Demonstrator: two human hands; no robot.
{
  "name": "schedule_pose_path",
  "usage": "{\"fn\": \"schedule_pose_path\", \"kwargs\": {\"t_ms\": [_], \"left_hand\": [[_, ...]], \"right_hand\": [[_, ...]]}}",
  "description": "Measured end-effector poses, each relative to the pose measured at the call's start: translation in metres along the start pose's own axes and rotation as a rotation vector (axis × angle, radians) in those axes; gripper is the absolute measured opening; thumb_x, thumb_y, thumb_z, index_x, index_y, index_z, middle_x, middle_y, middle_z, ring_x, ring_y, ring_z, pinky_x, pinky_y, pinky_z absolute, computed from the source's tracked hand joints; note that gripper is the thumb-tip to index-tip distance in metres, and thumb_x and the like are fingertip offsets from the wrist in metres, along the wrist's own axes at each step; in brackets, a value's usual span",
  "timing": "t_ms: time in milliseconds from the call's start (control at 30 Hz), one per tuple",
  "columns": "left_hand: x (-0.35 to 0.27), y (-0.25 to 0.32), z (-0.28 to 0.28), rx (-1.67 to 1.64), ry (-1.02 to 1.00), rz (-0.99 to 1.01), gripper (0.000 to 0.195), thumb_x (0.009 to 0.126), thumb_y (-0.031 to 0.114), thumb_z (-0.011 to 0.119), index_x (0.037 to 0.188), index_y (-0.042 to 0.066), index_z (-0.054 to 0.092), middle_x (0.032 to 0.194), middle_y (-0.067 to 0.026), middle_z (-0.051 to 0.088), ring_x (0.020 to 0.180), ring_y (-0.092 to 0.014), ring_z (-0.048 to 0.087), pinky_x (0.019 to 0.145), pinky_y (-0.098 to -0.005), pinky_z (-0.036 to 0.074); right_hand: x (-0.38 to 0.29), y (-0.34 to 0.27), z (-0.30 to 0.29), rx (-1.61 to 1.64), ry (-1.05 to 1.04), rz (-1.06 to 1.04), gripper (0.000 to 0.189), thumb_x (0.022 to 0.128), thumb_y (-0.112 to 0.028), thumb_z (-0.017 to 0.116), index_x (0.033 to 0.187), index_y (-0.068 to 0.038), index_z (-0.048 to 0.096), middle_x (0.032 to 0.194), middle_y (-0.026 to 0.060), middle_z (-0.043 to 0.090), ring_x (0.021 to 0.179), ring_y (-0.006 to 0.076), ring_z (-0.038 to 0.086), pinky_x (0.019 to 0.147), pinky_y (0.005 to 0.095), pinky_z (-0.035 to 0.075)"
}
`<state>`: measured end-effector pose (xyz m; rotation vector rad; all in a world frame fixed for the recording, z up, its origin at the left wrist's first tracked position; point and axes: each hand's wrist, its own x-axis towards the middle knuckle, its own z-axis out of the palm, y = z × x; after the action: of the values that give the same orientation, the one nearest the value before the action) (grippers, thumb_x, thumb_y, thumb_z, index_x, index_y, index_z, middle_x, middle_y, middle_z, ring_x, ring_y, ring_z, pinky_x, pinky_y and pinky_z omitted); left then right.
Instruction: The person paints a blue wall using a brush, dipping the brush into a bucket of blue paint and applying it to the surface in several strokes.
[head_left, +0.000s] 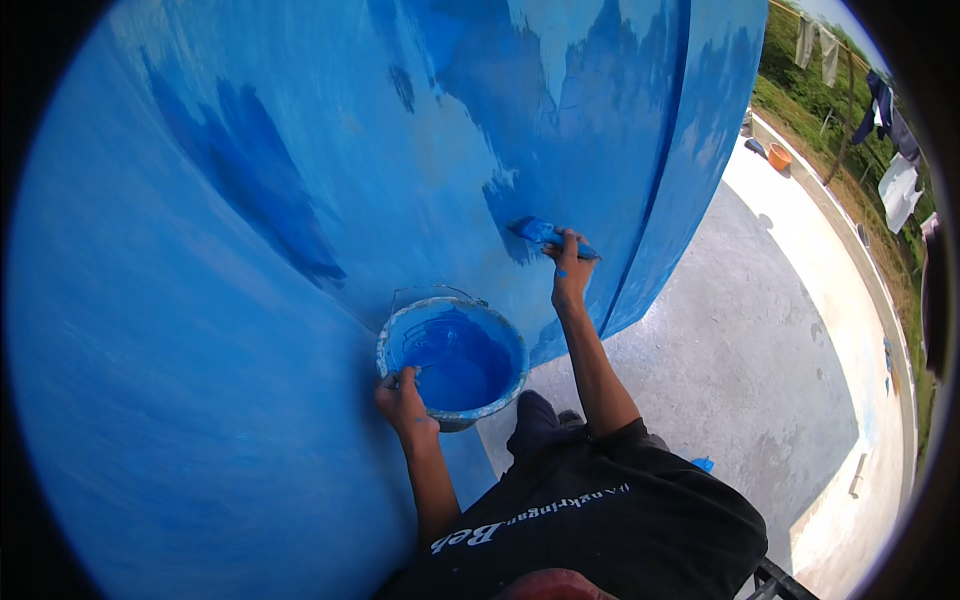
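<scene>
My right hand (571, 259) grips a wide paintbrush (536, 229) coated in blue paint. Its bristles meet a wall (420, 172) where a dark, fresh-looking blue patch borders paler blue. Below and to the left, my left hand (405, 397) clasps the rim of a bucket (517, 337) between thumb and fingers. Blue paint (469, 367) lies inside the bucket, whose rim is crusted with dried splashes. A thin wire handle (394, 300) rises over the far side of the rim. Another dark blue patch (247, 172) marks the wall at the upper left.
A vertical ridge (664, 157) runs down the painted wall on the right. Grey concrete floor (735, 322) spreads beyond it, edged by a low parapet (885, 277). An orange pot (779, 156) stands near that edge. Laundry (898, 191) hangs beyond, before grass and plants.
</scene>
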<state>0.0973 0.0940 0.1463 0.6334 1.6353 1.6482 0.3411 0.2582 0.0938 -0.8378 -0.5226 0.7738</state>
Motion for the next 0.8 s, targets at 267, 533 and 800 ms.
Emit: {"fn": "schedule_pose_path", "kwargs": {"t_ms": [267, 533, 800], "left_hand": [[-0.003, 0.004, 0.000, 0.005, -0.023, 0.014, 0.025, 0.078, 0.007, 0.064, 0.059, 0.005, 0.048, 0.061, 0.0011, 0.038, 0.056, -0.011, 0.035, 0.056, -0.0326, 0.029], [-0.004, 0.004, -0.002, 0.003, -0.027, 0.006, 0.023, 0.078, 0.006, 0.063, 0.060, 0.004, 0.050, 0.061, 0.0008, 0.039, 0.057, -0.013, 0.037, 0.059, -0.0341, 0.031], [-0.005, 0.006, 0.003, -0.016, 0.004, 0.013, 0.030, 0.078, 0.004, 0.063, 0.058, 0.007, 0.042, 0.059, 0.0022, 0.036, 0.053, -0.010, 0.032, 0.054, -0.0324, 0.025]], "right_hand": [[-0.004, -0.008, -0.001, 0.075, -0.057, 0.037, 0.027, 0.096, -0.022, 0.054, 0.098, 0.004, 0.062, 0.088, 0.0126, 0.065, 0.069, 0.0163, 0.064, 0.067, 0.0309, 0.056], [-0.005, -0.010, -0.001, 0.080, -0.068, 0.104, 0.023, 0.095, -0.018, 0.056, 0.094, 0.004, 0.063, 0.084, 0.0110, 0.066, 0.065, 0.0155, 0.064, 0.065, 0.0292, 0.056], [-0.001, -0.002, -0.005, 0.105, -0.073, 0.122, 0.025, 0.095, -0.020, 0.056, 0.102, 0.004, 0.060, 0.098, 0.0144, 0.065, 0.071, 0.0191, 0.065, 0.069, 0.0307, 0.056]]}}
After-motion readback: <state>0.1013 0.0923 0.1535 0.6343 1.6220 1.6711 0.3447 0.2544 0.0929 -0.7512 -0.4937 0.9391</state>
